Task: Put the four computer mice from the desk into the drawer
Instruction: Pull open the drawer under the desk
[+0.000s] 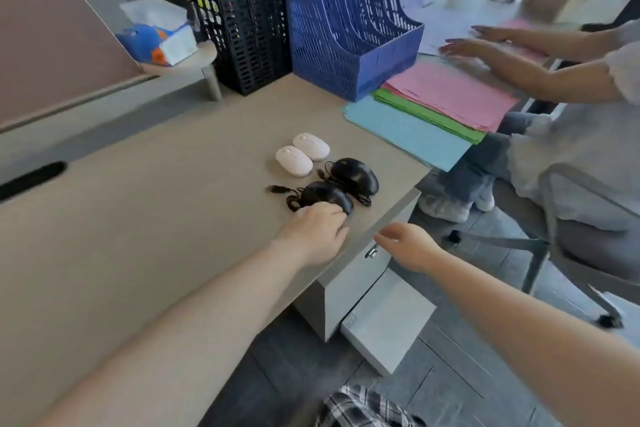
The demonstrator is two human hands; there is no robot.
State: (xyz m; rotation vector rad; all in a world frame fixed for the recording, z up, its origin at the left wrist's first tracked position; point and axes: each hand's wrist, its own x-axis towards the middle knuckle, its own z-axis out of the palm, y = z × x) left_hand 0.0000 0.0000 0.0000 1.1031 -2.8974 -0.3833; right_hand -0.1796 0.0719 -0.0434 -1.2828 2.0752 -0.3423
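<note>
Four desk mice (325,172) (two white)

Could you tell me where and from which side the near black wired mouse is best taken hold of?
Grip the near black mouse across its rounded body from above, fingers on its two long sides, much as the left hand already covers its near end. Its low, domed shape suits that. Its loose cable lies bunched on its left, so probably gather that too.

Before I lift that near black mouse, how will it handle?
Probably light and rigid. Its loose cable lies bunched beside it, so it will likely dangle and may snag the other black mouse. The left hand already rests on the near mouse.
</note>
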